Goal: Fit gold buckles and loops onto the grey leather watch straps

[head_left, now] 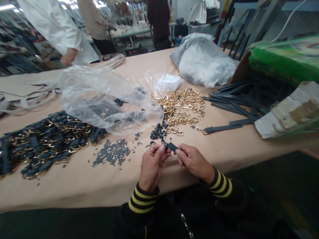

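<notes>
Near the table's front edge, my left hand [153, 164] pinches a small dark loop [166, 146] between thumb and fingers. My right hand [194, 161] grips a short dark strap piece [172, 147], whose end meets the loop. Just beyond my hands lie loose dark loops [158, 131] and a heap of gold buckles [183, 106]. Small dark bits [113, 152] are scattered left of my left hand. One strap with a gold buckle [221, 128] rests to the right of the buckle heap.
Finished-looking buckled straps [47, 141] are piled at left, beside a clear plastic bag [107, 96]. Dark straps [239, 99] spill from a green-edged box [284, 59] at right. A stuffed bag [204, 61] sits at the back. People stand beyond the table [144, 63].
</notes>
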{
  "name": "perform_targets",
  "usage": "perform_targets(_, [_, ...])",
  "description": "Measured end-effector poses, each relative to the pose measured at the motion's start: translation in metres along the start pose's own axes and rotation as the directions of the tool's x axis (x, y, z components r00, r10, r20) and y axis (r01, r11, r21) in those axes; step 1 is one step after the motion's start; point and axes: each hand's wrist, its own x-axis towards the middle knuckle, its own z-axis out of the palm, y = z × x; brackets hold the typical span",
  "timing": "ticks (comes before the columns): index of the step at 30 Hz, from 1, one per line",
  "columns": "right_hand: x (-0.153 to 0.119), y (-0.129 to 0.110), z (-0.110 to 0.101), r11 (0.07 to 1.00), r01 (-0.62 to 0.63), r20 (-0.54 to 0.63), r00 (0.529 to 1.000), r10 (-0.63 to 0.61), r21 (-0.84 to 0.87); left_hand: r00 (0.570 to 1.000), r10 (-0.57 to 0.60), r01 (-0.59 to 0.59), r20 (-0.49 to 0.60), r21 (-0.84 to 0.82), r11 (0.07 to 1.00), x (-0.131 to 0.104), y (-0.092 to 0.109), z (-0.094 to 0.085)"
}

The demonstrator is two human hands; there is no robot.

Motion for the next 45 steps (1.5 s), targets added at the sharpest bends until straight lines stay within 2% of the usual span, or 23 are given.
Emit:
perform_targets(2, [-0.003, 0.0, 0.0, 1.0, -0.007, -0.035, 0.999, 0.006, -0.024, 1.0, 0.019, -0.02, -0.02, -0.017, 1.0, 0.0, -0.002, 0.001])
perform_targets(4, [-0.005, -0.001, -0.001, 0.998, -0.012, -0.019, 1.0, 0.011, -0.054, 0.999, 0.052, -0.052, -0.015, 0.027, 0.998, -0.001, -0.004, 0.002])
perform_targets(7, [-0.008, -0.004, -0.003, 0.988, -0.01, 0.034, 0.999, 0.015, -0.154, 0.988, 0.155, -0.151, 0.004, 0.238, 0.96, -0.005, -0.009, 0.002])
perform_targets(9, [-0.009, -0.005, -0.005, 0.973, 0.008, 0.057, 0.998, 0.006, -0.232, 0.96, 0.278, -0.261, 0.032, 0.453, 0.852, -0.009, -0.015, 0.002])
perform_targets(11, [-0.01, -0.005, -0.008, 0.962, 0.033, 0.087, 0.996, -0.009, -0.272, 0.906, 0.412, -0.373, 0.097, 0.643, 0.669, -0.014, -0.023, 0.001])
perform_targets(13, [-0.011, -0.003, -0.01, 0.963, 0.044, 0.116, 0.993, -0.013, -0.267, 0.847, 0.495, -0.461, 0.194, 0.732, 0.502, -0.019, -0.03, 0.001])
perform_targets(14, [-0.012, -0.002, -0.011, 0.967, 0.046, 0.125, 0.992, -0.014, -0.252, 0.828, 0.51, -0.492, 0.233, 0.738, 0.462, -0.021, -0.033, 0.001])
perform_targets(15, [-0.012, -0.001, -0.011, 0.973, 0.049, 0.138, 0.99, -0.018, -0.227, 0.825, 0.507, -0.506, 0.251, 0.727, 0.464, -0.022, -0.035, 0.002])
perform_targets(16, [-0.013, -0.001, -0.012, 0.979, 0.054, 0.152, 0.988, -0.024, -0.197, 0.841, 0.485, -0.495, 0.238, 0.701, 0.514, -0.024, -0.036, 0.002])
perform_targets(19, [-0.015, -0.001, -0.011, 0.992, 0.067, 0.195, 0.98, -0.046, -0.106, 0.94, 0.326, -0.327, 0.098, 0.532, 0.782, -0.025, -0.033, 0.003])
perform_targets(21, [-0.015, -0.001, -0.009, 0.994, 0.059, 0.191, 0.981, -0.04, -0.097, 0.973, 0.224, -0.226, 0.057, 0.431, 0.874, -0.024, -0.03, 0.003])
perform_targets(24, [-0.015, 0.004, -0.004, 0.995, -0.002, 0.11, 0.994, 0.013, -0.097, 0.986, 0.117, -0.156, 0.115, 0.435, 0.887, -0.022, -0.028, 0.003])
perform_targets(28, [-0.016, 0.011, 0.002, 0.997, -0.061, 0.035, 0.997, 0.063, -0.05, 0.98, -0.032, -0.071, 0.195, 0.499, 0.863, -0.02, -0.033, 0.006])
perform_targets(31, [-0.013, 0.014, 0.0, 0.999, -0.044, 0.05, 0.998, 0.043, 0.007, 0.989, -0.003, -0.077, 0.147, 0.539, 0.839, -0.018, -0.036, 0.009])
perform_targets(33, [-0.011, 0.015, -0.005, 0.996, -0.046, 0.084, 0.996, 0.039, 0.075, 0.989, -0.005, -0.069, 0.145, 0.499, 0.864, -0.015, -0.037, 0.011])
perform_targets(36, [-0.007, 0.016, -0.017, 0.985, -0.085, 0.13, 0.989, 0.065, 0.15, 0.984, -0.026, -0.051, 0.177, 0.414, 0.909, -0.008, -0.033, 0.014])
perform_targets(38, [-0.005, 0.018, -0.026, 0.971, -0.128, 0.137, 0.985, 0.101, 0.202, 0.972, -0.026, -0.087, 0.233, 0.463, 0.882, 0.001, -0.026, 0.015])
perform_targets(40, [-0.004, 0.022, -0.034, 0.956, -0.158, 0.101, 0.985, 0.137, 0.249, 0.958, 0.035, -0.213, 0.286, 0.619, 0.756, 0.014, -0.017, 0.016])
perform_targets(41, [-0.003, 0.024, -0.037, 0.949, -0.165, 0.069, 0.986, 0.152, 0.267, 0.947, 0.099, -0.297, 0.306, 0.709, 0.639, 0.023, -0.012, 0.017])
perform_targets(42, [-0.002, 0.025, -0.04, 0.944, -0.169, 0.036, 0.985, 0.166, 0.282, 0.928, 0.202, -0.373, 0.314, 0.794, 0.48, 0.033, -0.007, 0.018])
perform_targets(43, [-0.001, 0.027, -0.042, 0.939, -0.172, 0.009, 0.984, 0.177, 0.297, 0.89, 0.312, -0.423, 0.332, 0.857, 0.293, 0.043, -0.002, 0.019])
perform_targets(44, [0.0, 0.029, -0.043, 0.933, -0.176, -0.008, 0.982, 0.188, 0.314, 0.862, 0.356, -0.423, 0.36, 0.899, 0.114, 0.054, 0.001, 0.02])
perform_targets(45, [0.001, 0.03, -0.043, 0.925, -0.181, -0.013, 0.981, 0.196, 0.334, 0.857, 0.35, -0.389, 0.377, 0.92, -0.039, 0.065, 0.003, 0.021])
